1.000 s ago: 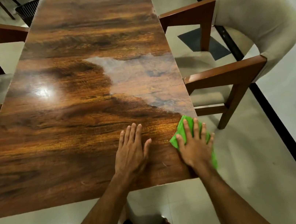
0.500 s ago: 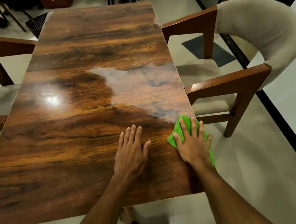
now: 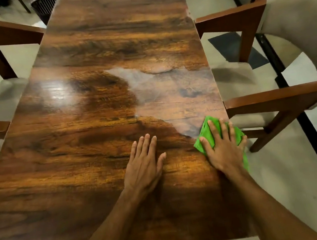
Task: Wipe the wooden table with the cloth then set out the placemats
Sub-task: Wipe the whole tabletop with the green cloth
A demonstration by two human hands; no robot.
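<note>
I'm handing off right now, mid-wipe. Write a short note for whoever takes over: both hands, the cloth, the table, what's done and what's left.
Left hand: flat on the wooden table, fingers straight, holding nothing.
Right hand: pressed flat on the green cloth at the table's right edge, near end; part of the cloth overhangs the edge.
Done: wiping has begun; how much is covered cannot be told.
Left: a hazy pale patch lies just beyond the cloth, probably the next stretch to wipe. Finish the rest of the top, then set out the placemats, none of which are in view.
</note>
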